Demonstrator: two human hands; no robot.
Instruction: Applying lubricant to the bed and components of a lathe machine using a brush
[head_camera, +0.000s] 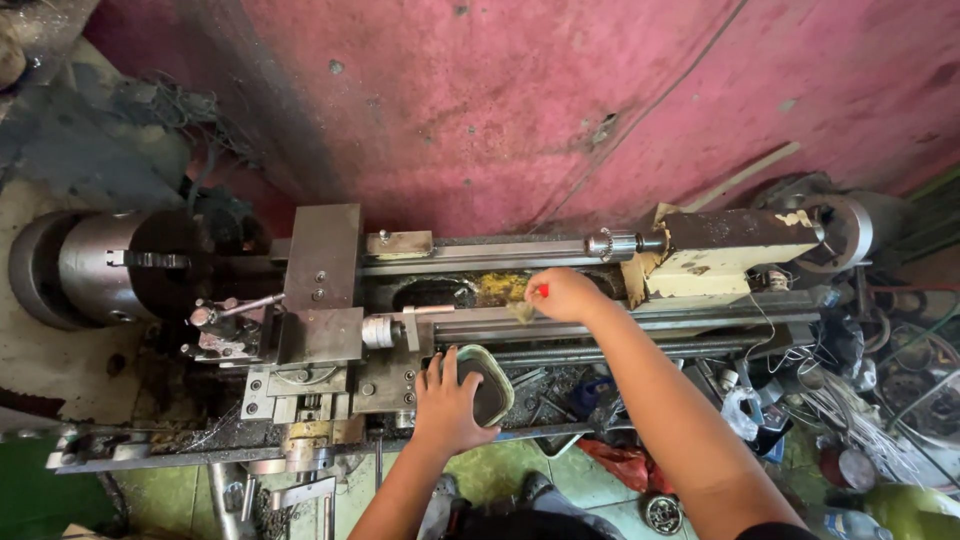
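Observation:
I look down on a metal lathe (320, 300) set against a pink wall. My left hand (447, 405) grips a small rounded green tin (489, 385) with dark contents, held over the lathe's front edge. My right hand (562, 294) is closed on a small red-handled brush (540, 291) whose tip meets the yellowish, greasy patch (497, 288) on the lathe bed (560, 325). The chuck (150, 262) sits at the left, the tool carriage (318, 340) just left of my left hand, and the tailstock (720, 255) with a drill chuck (612, 243) just right of my right hand.
Loose wires, tools and a plastic bag (742, 408) clutter the right end of the bench. A red rag (620, 462) lies on the green floor below. A yellow-green container (910, 510) stands at the bottom right. Metal chips cover the tray under the bed.

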